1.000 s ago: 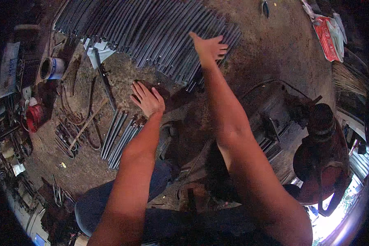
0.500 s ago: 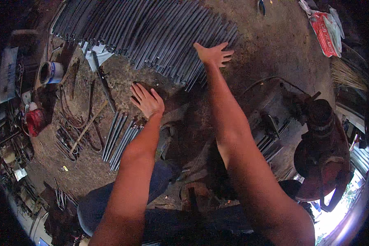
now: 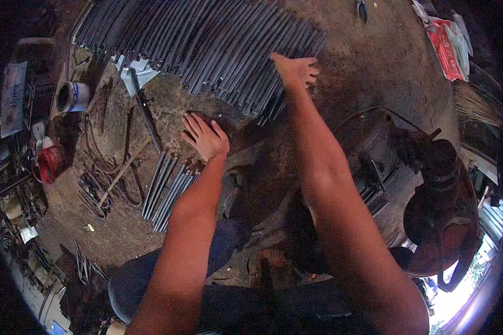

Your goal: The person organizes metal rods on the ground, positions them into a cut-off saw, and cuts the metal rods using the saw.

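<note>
In the head view, the large row of long, dark grey metal rods lies side by side on the brown dirt floor, at the top; the laying-out looks well advanced, though the near ends are stepped rather than even. A smaller group of short-looking, grey metal rods lies apart, nearer the person, so the two lots are not together — whether that counts as finished or left over, I cannot tell. The right hand is over the row's right end, fingers spread and gripping nothing; contact with the rods is unclear. The left hand is empty too — fingers apart, just beyond the smaller group's far ends. A crumpled white sheet lies by the row's near edge.
</note>
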Tool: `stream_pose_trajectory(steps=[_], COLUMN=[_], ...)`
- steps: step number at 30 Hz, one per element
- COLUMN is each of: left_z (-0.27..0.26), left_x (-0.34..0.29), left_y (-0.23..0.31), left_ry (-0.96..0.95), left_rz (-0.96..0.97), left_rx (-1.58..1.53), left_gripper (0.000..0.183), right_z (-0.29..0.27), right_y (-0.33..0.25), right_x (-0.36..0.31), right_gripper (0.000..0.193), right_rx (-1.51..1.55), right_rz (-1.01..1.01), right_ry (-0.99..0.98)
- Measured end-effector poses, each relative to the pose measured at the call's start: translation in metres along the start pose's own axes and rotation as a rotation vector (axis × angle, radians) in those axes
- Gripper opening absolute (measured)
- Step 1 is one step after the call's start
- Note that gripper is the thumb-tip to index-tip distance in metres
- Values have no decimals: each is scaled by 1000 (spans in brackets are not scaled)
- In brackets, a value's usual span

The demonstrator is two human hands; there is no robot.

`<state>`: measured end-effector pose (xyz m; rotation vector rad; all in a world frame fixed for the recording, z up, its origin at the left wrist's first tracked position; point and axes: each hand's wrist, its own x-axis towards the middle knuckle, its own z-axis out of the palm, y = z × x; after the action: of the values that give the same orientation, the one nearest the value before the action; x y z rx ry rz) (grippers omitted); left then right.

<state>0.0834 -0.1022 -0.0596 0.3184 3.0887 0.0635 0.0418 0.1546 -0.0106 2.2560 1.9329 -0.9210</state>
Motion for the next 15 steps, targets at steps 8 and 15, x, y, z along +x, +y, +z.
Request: stream_pose_trajectory(steps=[8,15], left_z=[1,1], left_x=[0,1], left_y=[1,-1], left_ry=[-10,-11], left_rz=[-2,3], left_rx=[-27,-25], left_gripper=[56,57], right_z=[10,-5], right_y=[-13,6], right_x=[5,7], right_gripper=[118,122], right_rx=[40,-7], right_rz=[13,-96], right_ry=[2,-97])
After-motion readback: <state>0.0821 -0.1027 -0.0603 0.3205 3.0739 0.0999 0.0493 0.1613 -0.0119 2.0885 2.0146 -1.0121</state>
